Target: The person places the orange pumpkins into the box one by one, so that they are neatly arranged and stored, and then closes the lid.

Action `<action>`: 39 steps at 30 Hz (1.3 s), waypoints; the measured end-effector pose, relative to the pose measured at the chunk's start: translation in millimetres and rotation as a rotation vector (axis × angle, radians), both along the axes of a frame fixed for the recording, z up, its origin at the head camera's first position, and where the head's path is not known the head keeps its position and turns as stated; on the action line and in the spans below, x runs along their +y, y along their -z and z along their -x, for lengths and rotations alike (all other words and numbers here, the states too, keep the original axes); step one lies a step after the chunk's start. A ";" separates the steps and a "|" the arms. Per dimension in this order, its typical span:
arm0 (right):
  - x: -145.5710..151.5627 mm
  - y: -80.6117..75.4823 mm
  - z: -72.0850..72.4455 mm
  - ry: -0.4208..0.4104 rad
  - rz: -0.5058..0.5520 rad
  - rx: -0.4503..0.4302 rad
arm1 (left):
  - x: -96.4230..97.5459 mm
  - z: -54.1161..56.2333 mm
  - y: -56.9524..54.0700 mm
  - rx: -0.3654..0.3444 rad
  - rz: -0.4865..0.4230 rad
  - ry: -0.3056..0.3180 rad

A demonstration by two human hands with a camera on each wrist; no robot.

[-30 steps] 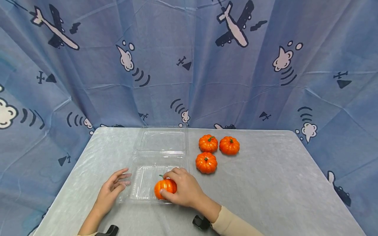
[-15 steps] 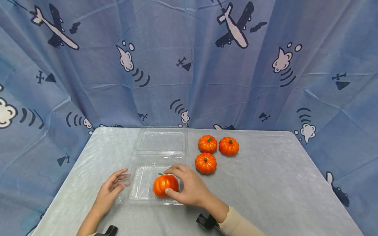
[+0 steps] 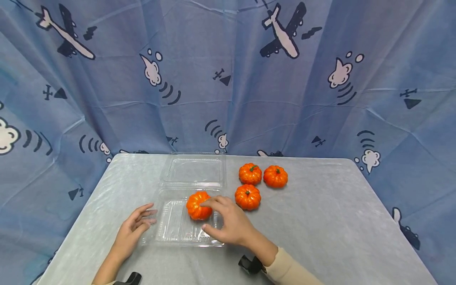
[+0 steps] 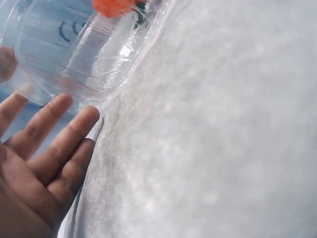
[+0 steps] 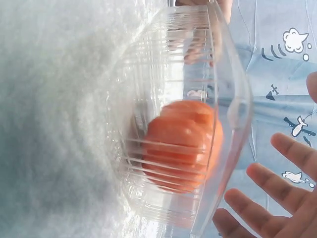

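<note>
A small orange pumpkin (image 3: 197, 206) lies inside the base of a clear plastic clamshell box (image 3: 170, 227), toward its back right. Its green stem (image 4: 139, 15) points sideways and low in the left wrist view. My right hand (image 3: 233, 223) is spread at the box's right side; its index finger overlaps the pumpkin in the head view. The right wrist view shows these fingers apart and straight, with the pumpkin (image 5: 181, 146) seen through the clear wall. My left hand (image 3: 132, 229) is at the box's left rim, fingers extended, fingertips right against the plastic.
The box's hinged lid (image 3: 196, 171) lies folded back flat behind the base. Three more orange pumpkins (image 3: 247, 197) sit grouped to the right of the box. A pale cloth covers the table (image 3: 320, 225), and a blue patterned curtain (image 3: 228, 79) hangs behind it.
My right hand has let go of the pumpkin and drawn slightly right, its fingers spreading. The pumpkin has rolled toward the back of the box. My left hand stays put.
</note>
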State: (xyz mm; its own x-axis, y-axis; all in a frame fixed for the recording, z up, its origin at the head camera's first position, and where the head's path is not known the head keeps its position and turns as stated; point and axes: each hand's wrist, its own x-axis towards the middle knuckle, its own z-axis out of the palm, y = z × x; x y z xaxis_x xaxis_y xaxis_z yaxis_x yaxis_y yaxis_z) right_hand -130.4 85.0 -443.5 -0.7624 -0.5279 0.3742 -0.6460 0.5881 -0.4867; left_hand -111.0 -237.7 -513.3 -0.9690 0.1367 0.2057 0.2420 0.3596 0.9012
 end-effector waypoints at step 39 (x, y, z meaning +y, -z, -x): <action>-27.7 10.3 41.1 -0.042 -0.263 -0.126 | -0.5 1.2 1.4 -0.017 -0.032 0.015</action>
State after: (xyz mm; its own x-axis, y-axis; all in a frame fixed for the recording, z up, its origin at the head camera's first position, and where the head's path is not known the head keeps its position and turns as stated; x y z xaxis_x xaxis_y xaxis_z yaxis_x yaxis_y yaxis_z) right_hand -171.5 57.3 -453.8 -0.7694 -0.6265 0.1246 -0.6169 0.6783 -0.3991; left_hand -112.2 -238.1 -514.7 -0.9703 0.1445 0.1941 0.2319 0.3269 0.9162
